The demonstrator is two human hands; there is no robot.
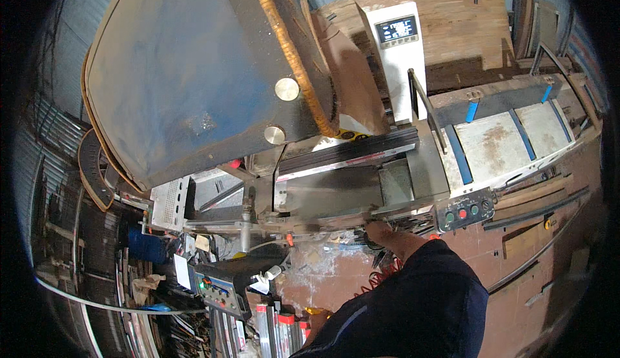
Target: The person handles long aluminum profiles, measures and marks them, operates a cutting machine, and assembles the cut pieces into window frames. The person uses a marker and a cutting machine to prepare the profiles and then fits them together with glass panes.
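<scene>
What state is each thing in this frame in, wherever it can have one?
Display screen, lit
Hose, red, coiled
Lower-left control panel, green indicator looks lit
Push-button box, on the machine's front side; powered or not, cannot tell
Right hand, at the machine's front edge; grip unclear
Left hand, partly hidden by the dark shirt, beside something yellow; grip unclear

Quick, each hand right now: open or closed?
Left hand: near something yellow; open or closed, can't tell.
Right hand: near a red coiled hose; fingers unclear, can't tell.
</scene>
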